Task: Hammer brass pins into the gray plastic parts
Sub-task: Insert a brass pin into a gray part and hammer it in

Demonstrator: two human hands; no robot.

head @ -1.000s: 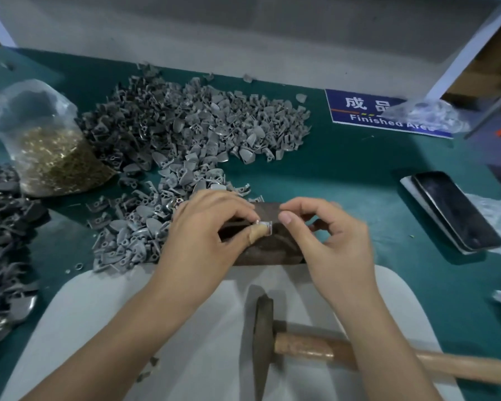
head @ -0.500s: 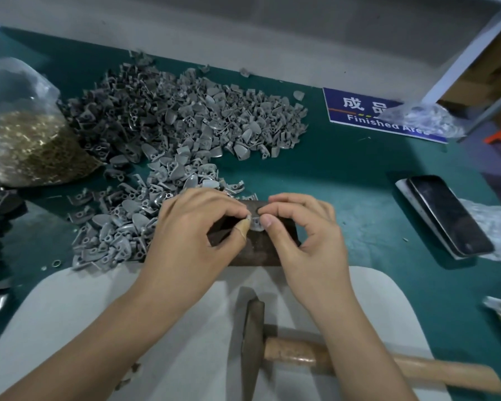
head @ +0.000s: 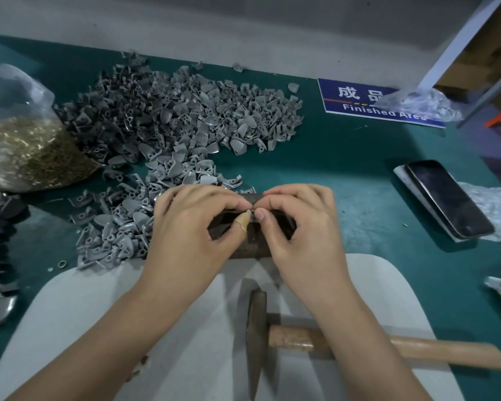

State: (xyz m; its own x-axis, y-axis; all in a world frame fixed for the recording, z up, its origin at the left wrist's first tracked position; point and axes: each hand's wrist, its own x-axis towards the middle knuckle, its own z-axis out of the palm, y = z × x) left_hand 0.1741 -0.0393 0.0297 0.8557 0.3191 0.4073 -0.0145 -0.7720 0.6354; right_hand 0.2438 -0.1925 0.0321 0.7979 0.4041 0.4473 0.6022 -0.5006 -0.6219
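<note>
Head view: left hand [head: 190,230] and right hand [head: 301,227] fingertip to fingertip, fingers pinching a small gray part [head: 251,213].

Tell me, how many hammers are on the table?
1. The hammer lies on the white mat, near the person, under the right wrist. Others may be hidden out of view.
</note>
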